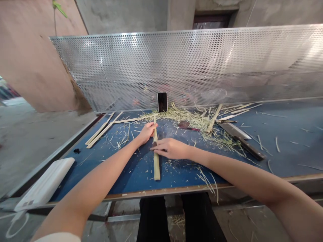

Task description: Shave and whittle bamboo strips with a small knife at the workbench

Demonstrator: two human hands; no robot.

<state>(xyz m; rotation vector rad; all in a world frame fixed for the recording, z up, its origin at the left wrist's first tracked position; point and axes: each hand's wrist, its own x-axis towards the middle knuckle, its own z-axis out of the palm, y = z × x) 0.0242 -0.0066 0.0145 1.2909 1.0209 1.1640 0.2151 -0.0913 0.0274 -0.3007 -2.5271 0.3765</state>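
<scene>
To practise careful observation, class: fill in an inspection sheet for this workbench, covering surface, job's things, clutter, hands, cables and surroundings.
Surface: blue table, littered with shavings.
Job's things: bamboo strip, lying lengthwise toward the person.
Clutter: loose strips, cleaver, phone propped against the screen, white board at the left edge.
Hands: left hand closed on the strip's far part; right hand across its middle, grip unclear.
Cables: nothing seen.
Surroundings: screen is perforated metal; wall behind.

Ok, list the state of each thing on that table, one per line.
bamboo strip, lying flat, under both hands
left hand, closed around it
right hand, laid across it, grip hidden
phone, upright, screen dark
large knife, lying flat, unheld
</scene>
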